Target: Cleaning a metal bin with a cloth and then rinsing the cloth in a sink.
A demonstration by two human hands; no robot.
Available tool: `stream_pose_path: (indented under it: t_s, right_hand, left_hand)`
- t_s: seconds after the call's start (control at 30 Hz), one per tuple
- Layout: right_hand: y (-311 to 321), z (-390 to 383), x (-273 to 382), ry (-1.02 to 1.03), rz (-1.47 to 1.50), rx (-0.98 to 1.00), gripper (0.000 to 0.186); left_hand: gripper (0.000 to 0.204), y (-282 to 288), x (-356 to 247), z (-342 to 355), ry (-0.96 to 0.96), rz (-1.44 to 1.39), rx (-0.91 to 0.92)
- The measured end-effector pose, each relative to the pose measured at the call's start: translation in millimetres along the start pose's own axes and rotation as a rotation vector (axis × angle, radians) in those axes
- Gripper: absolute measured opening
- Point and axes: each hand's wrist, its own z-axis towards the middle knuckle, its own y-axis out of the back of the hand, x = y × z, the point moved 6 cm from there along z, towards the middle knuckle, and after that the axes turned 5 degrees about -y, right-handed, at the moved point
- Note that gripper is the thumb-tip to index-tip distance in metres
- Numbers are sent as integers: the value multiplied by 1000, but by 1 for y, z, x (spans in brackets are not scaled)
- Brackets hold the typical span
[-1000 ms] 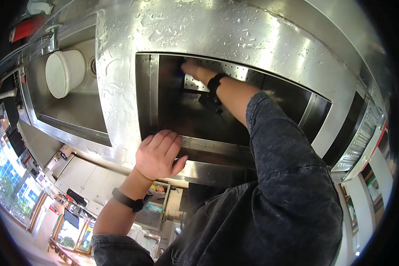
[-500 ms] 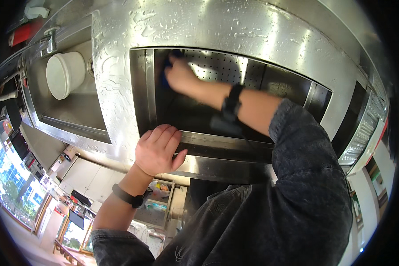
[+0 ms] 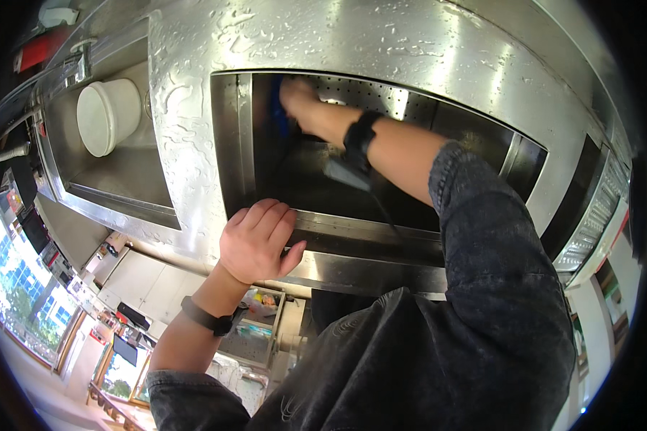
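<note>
Deep inside the steel sink basin (image 3: 482,154), the right hand (image 3: 300,98) presses a half-hidden blue cloth (image 3: 280,115), its grip unclear; the left hand (image 3: 257,241) rests spread on the front rim.

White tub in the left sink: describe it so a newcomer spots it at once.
Start at the wet steel counter with two sinks. In the left sink, away from both hands, a round white tub lies on its side near the tap. It is the only white thing among bare steel.
</note>
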Motion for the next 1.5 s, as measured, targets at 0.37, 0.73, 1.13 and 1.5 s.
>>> stream_pose_path:
  t_s: [0.37,0.73,1.13,1.5]
  right_hand:
    - [-60,30,-132,-448,381,251,32]
    - [38,79,-14,94,905,85,27]
    - [-42,38,-114,-191,-259,517,47]
    - [93,33,-261,270,-1326,711,38]
  left_hand:
    - [35,4,1,-5,28,18,-11]
    - [32,6,3,-4,25,-7,-53]
    - [29,6,0,-7,10,0,-91]
    - [24,11,7,-14,11,23,-118]
